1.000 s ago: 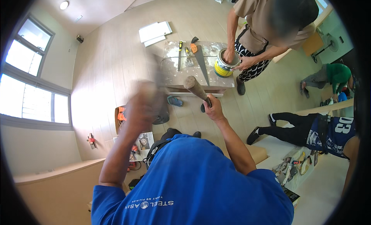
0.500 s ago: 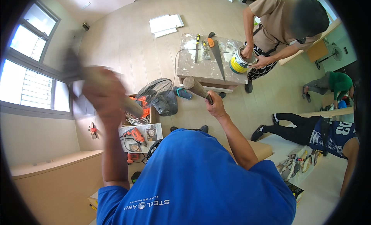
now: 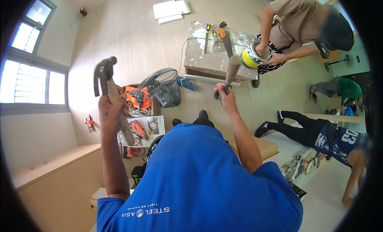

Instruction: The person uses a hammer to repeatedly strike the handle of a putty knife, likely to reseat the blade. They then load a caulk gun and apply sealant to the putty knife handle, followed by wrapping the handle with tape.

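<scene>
My left hand [image 3: 110, 111] is closed round the wooden handle of a claw hammer [image 3: 103, 77]. The dark hammer head points up and away from me, and the pale handle runs back below the fist. My right hand [image 3: 226, 97] grips the narrow, dark end of a tool with a thick, worn wooden end [image 3: 233, 65]. That wooden end tilts away from me and overlaps the near edge of the paint-spattered low table [image 3: 199, 63]. The hammer and the wooden-ended tool are well apart.
On the table lie a handsaw [image 3: 226, 42] and a yellow-handled tool [image 3: 207, 36]. A co-worker [image 3: 295, 20] reaches into a paint can [image 3: 250, 56] at its right. A fan [image 3: 157, 82], a box of cables [image 3: 139, 108] and an orange drill [image 3: 138, 129] stand between my hands. Another person [image 3: 331, 138] is at right.
My left hand has slowed and come nearer to me, with the hammer head swung rightward. In my right hand, the tool's wooden end has turned from pointing left to pointing away and right.
</scene>
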A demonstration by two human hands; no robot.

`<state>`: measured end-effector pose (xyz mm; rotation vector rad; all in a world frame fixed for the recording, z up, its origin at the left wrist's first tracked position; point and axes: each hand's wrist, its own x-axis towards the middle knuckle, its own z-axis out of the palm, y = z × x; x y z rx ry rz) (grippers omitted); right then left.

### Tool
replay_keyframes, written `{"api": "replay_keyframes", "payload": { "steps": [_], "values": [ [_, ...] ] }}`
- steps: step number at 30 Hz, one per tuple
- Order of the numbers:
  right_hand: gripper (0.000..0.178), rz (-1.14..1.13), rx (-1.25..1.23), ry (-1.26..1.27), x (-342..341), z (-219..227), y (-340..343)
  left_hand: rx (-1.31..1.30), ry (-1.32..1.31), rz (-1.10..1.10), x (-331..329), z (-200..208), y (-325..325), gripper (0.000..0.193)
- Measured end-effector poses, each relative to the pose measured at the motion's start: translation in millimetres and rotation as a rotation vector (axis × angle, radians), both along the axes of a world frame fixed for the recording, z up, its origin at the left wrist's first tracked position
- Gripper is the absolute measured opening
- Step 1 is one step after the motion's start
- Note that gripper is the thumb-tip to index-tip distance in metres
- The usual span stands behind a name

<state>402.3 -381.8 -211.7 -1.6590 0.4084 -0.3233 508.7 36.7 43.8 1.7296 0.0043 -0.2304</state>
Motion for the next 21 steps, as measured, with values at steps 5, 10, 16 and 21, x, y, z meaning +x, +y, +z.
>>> {"api": "replay_keyframes", "payload": {
  "steps": [5,10,16,21],
  "values": [
    [0.055,0.06,-0.18,0.056,55,2,-37,0.174,0.251,0.006,-30,-60,-3,0.028],
    [0.043,0.127,-0.242,0.093,137,-8,-56,0.307,0.432,-0.03,-48,-66,-41,0.023],
    [0.035,0.36,-0.28,0.094,250,-71,-69,0.385,0.497,0.017,-73,-76,-84,0.026],
    [0.027,0.342,-0.376,-0.063,298,-116,-53,0.453,0.634,0.161,-88,-63,-123,0.03]
  ]
}}
